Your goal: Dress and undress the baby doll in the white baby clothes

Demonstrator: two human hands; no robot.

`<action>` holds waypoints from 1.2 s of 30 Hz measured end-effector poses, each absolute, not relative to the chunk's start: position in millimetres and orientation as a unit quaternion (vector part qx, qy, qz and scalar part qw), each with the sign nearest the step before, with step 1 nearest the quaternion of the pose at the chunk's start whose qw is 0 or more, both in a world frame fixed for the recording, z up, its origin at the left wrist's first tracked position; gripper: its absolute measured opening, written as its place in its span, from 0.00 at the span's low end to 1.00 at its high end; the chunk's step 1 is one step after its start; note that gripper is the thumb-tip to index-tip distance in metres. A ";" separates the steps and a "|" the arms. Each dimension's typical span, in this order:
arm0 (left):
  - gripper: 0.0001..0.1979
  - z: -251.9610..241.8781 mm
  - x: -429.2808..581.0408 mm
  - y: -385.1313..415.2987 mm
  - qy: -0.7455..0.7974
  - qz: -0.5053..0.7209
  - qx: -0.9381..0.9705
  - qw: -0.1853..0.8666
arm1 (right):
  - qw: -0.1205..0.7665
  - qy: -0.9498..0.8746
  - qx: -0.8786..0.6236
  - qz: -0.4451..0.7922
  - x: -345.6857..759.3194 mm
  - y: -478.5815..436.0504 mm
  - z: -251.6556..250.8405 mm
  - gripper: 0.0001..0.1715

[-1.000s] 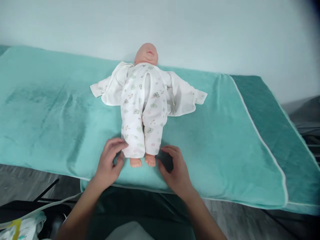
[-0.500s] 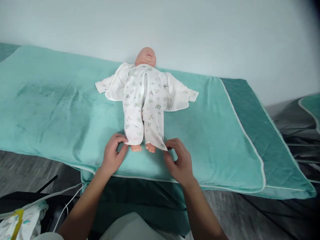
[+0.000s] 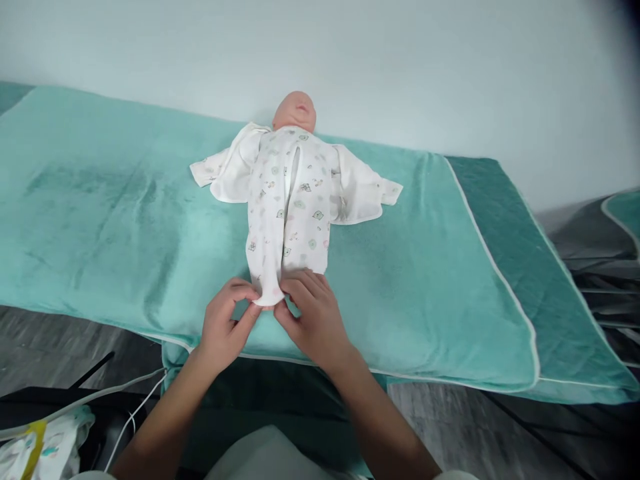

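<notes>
A baby doll (image 3: 296,112) lies on its back on the green bed cover, head toward the wall. White printed baby pants (image 3: 306,200) lie over its front and legs, up to the neck. Beneath them a white baby top (image 3: 356,187) shows, its sleeves spread to both sides. With thumb and finger, my left hand (image 3: 227,320) pinches the outer corner of the left pant leg's hem. My right hand (image 3: 313,317) pinches the inner corner of that same hem, so the edge is drawn between both hands. The doll's feet are mostly hidden by cloth and my right hand.
The green padded bed cover (image 3: 425,280) stretches to both sides, with a pale wall (image 3: 350,60) behind. At lower left, a printed cloth bundle with a yellow band (image 3: 37,443) sits beside white cables (image 3: 135,407). Metal racks stand at far right.
My right hand has let go of the right pant leg's hem, moved left and taken the inner corner of the left leg's hem. My left hand keeps its pinch.
</notes>
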State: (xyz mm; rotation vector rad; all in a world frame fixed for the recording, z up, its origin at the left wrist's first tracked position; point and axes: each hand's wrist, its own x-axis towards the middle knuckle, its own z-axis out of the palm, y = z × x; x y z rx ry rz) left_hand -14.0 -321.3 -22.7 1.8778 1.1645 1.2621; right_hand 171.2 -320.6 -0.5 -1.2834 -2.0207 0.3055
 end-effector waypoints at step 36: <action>0.08 -5.6 32.9 -320.9 0.341 0.368 0.859 0.107 | 0.498 -0.676 -0.480 0.254 250.9 -353.0 -48.6 0.06</action>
